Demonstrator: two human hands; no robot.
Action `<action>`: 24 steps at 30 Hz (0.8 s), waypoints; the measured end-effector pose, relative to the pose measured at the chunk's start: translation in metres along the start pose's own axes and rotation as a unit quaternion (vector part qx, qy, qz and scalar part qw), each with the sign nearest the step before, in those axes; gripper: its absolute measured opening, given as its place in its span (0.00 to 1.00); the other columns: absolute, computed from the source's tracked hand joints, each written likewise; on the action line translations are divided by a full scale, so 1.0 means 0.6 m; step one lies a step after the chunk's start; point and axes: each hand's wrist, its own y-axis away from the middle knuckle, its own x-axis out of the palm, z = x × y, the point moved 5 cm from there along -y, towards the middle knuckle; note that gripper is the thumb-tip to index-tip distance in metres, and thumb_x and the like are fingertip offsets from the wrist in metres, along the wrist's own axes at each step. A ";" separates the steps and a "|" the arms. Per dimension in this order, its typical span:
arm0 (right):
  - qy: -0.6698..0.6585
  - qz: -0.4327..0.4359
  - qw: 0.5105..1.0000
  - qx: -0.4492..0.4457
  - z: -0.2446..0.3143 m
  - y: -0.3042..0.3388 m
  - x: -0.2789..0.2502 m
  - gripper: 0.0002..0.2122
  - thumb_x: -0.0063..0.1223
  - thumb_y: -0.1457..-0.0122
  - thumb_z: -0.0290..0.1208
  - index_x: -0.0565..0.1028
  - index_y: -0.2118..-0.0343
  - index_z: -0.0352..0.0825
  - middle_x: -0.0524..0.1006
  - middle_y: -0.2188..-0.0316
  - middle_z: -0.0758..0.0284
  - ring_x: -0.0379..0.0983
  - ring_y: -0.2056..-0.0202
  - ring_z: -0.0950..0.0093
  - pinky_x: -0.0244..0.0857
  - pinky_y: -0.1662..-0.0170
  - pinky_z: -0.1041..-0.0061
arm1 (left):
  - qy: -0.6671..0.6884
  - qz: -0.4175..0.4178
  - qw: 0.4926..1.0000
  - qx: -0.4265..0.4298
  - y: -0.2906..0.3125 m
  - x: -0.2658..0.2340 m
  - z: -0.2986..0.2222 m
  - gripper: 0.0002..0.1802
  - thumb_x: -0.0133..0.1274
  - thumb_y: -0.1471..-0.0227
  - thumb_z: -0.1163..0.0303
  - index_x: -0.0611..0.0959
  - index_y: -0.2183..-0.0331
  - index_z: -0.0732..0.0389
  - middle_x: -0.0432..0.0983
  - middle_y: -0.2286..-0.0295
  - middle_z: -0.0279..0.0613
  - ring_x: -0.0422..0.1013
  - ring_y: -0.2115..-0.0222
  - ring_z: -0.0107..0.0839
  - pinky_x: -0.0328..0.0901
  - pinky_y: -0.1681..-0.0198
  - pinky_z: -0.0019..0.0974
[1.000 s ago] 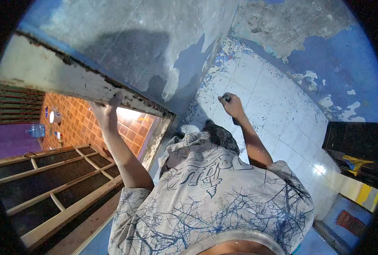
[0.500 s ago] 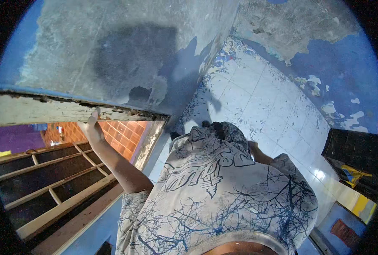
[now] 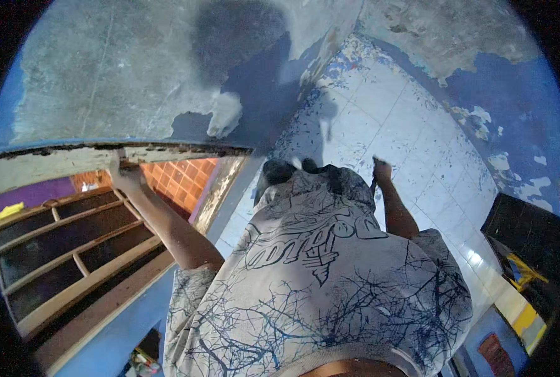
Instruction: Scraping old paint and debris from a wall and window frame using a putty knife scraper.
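My left hand [image 3: 127, 180] is closed over the edge of a worn, pale wooden frame [image 3: 72, 160] at the left, its fingertips at the chipped upper edge. Some of its fingers are hidden by the wood. Low over the tiles, in front of my body and to the right, my right hand [image 3: 384, 171] is closed round a small dark thing [image 3: 374, 183]. Only its ends show, so I cannot make out its kind. Beyond the frame rises a wall [image 3: 135, 75] of bare grey plaster with scraps of blue paint. My shadow falls across it.
Paint flakes lie over the white tiled floor [image 3: 412, 135], thickest along the walls. On the right stand a peeling blue wall [image 3: 512, 94] and a dark box-like thing [image 3: 519, 226] with a yellow item [image 3: 526, 271]. Wooden latticework [image 3: 82, 264] with dark panels fills the lower left.
My right hand has come out from beside my shirt, forward into view with the dark thing. The left hand has shifted slightly left along the frame. My view has tilted and moved.
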 end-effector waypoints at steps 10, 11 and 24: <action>-0.142 0.048 0.944 -0.294 0.568 0.104 0.068 0.17 0.57 0.52 0.39 0.67 0.89 0.34 0.64 0.92 0.75 0.56 0.86 0.86 0.50 0.82 0.83 | -0.022 0.003 0.999 0.038 0.050 0.073 -0.020 0.23 0.50 0.53 0.55 0.71 0.62 0.63 0.71 0.73 0.40 0.68 0.74 0.29 0.65 0.71 0.36; -0.151 0.061 0.935 -0.316 0.607 0.123 0.075 0.16 0.57 0.52 0.37 0.68 0.88 0.33 0.65 0.91 0.74 0.58 0.86 0.86 0.51 0.82 0.83 | -0.053 0.021 0.998 0.016 0.051 0.077 -0.018 0.23 0.50 0.53 0.55 0.71 0.63 0.64 0.70 0.73 0.40 0.68 0.72 0.30 0.65 0.70 0.38; -0.189 0.297 0.509 -0.785 0.790 0.531 0.280 0.09 0.52 0.58 0.32 0.67 0.90 0.40 0.63 0.91 0.73 0.61 0.89 0.75 0.57 0.86 0.74 | -0.135 -0.037 0.983 0.117 0.030 0.053 0.004 0.31 0.40 0.51 0.49 0.64 0.53 0.62 0.64 0.57 0.45 0.64 0.59 0.41 0.60 0.56 0.45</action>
